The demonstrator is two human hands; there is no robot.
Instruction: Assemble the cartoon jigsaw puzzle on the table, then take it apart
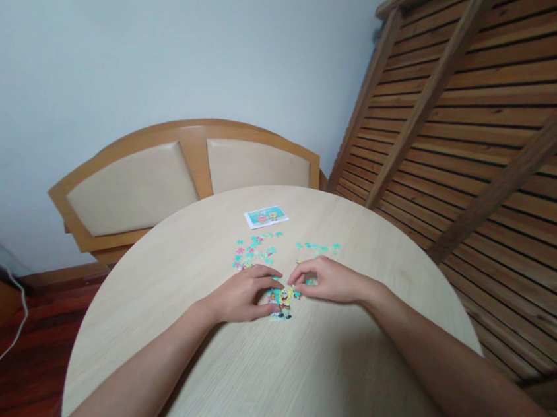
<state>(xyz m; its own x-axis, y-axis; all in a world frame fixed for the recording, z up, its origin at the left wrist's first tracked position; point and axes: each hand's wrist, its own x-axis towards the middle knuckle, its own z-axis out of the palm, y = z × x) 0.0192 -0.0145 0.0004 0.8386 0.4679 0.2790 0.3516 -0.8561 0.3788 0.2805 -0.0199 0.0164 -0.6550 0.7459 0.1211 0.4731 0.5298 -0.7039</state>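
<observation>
A partly joined jigsaw puzzle with a yellow cartoon figure lies flat on the table in front of me. My left hand is curved around its left side, the thumb on the lower left edge and the fingertips by the top, steadying it. At the puzzle's upper right edge, my right hand has thumb and fingers drawn together in a pinch on a small puzzle piece, mostly hidden by the fingertips. Loose jigsaw pieces in teal and pink are scattered beyond my left hand. Beyond the right hand lie several more teal pieces.
A picture card with cartoon figures lies farther back on the round wooden table. Behind the table stands a padded wooden headboard against the wall. A slatted wooden frame leans at the right. A white cable hangs at the left.
</observation>
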